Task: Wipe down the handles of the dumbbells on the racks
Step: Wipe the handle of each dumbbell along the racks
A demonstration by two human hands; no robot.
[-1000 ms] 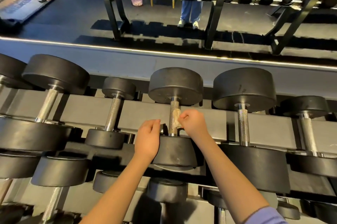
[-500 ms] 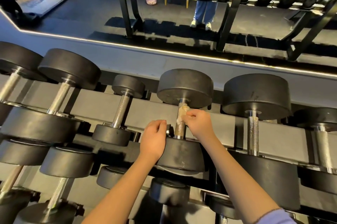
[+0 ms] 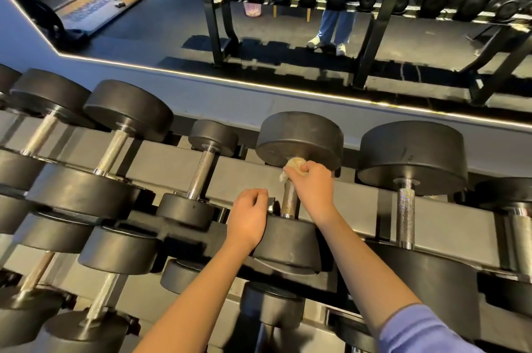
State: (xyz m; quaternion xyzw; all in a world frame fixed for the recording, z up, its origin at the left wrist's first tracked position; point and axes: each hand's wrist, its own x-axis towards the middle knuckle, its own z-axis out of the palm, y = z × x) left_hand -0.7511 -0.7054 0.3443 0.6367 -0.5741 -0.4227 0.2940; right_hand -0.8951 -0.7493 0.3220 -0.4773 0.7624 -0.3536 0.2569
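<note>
Grey rack (image 3: 359, 208): rows of black dumbbells laid across the shelves, chrome handles running front to back.
Dumbbell (image 3: 288, 249): on the top shelf, between a smaller dumbbell (image 3: 213, 134) to the left and a bigger dumbbell (image 3: 411, 151) to the right, apart from both.
Handle (image 3: 289, 201): knurled metal, bare along the near half, covered at the far end.
Right hand (image 3: 312, 185): fingers curled round the handle's far end, pressing the cloth against it.
Left hand (image 3: 249, 219): knuckles up, fingers bent, resting on the dumbbell's near end beside the handle; gripping or only resting, cannot tell.
Cloth (image 3: 293, 164): pale, crumpled, bunched under the right fingers, touching the far weight (image 3: 299, 137).
</note>
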